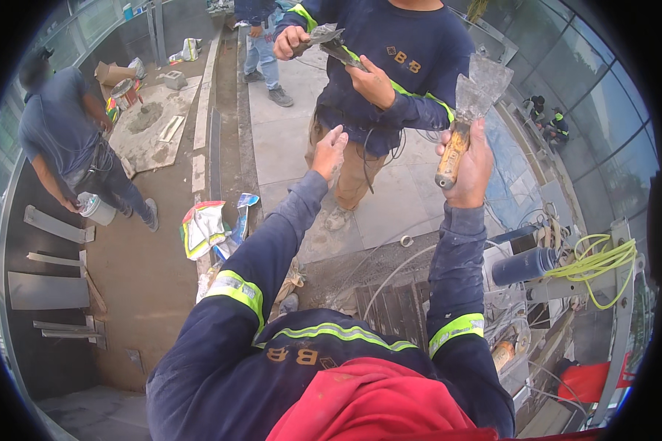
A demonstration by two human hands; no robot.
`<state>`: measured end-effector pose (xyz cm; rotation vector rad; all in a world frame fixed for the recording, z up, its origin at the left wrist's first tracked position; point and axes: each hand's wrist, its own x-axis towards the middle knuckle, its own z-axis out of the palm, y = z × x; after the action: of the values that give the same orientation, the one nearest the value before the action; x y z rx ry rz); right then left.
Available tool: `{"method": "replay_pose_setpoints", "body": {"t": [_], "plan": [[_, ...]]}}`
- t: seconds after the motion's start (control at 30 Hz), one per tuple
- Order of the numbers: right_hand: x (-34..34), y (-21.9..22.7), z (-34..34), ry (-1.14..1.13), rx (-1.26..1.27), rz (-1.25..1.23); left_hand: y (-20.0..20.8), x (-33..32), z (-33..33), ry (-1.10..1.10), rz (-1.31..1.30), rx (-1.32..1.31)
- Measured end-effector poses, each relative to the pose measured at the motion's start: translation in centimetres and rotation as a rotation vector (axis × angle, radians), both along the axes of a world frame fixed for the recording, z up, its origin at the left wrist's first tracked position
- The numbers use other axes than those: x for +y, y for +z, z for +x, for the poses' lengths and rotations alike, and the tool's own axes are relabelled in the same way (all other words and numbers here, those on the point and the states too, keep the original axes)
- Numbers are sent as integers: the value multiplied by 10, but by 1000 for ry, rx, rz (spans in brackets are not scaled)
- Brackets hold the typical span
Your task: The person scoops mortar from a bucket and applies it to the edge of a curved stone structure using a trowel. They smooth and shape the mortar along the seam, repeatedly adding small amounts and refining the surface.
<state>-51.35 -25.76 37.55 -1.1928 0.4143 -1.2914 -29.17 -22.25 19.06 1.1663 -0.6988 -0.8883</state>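
My right hand (472, 165) is raised, its fingers wrapped round a putty knife (454, 156) with a worn yellow handle. Its dusty blade points up, and a second wide blade (490, 76) shows behind it; whether that one has its own handle in my grip is hidden. My left hand (329, 154) is held out in front with nothing visible in it, fingers partly stretched. Facing me close by, a co-worker (397, 66) in a dark blue top holds a scraper with a dusty blade (325, 34) and a dark handle (337, 51) between both hands.
Crumpled bags (204, 229) lie left of the tiled walkway (276, 140). Another person (62, 132) on the left carries a white bucket (96, 209). At right, a blue cylinder (524, 266) and a coiled yellow-green cord (592, 266) sit by a metal frame, with loose cables below.
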Motion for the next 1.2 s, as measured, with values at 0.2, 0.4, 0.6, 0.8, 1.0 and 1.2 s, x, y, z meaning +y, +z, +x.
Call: {"method": "replay_pose_setpoints", "body": {"t": [0.2,0.4,0.6,0.8,1.0,1.2], "plan": [[33,-18,3,-68,-5,91,39,-84,6,158,-210,85],[37,-15,-36,-209,70,82,41,-125,-26,174,-304,-35],[34,-27,-61,-249,15,153,29,-141,-64,585,-329,-278],[49,-36,-81,-259,80,212,10,-108,-87,600,-380,-228],[56,-56,-99,-260,97,288,21,-75,-93,653,-746,-247],[59,-64,-103,-179,187,307,33,-68,-79,747,-547,-189]]}}
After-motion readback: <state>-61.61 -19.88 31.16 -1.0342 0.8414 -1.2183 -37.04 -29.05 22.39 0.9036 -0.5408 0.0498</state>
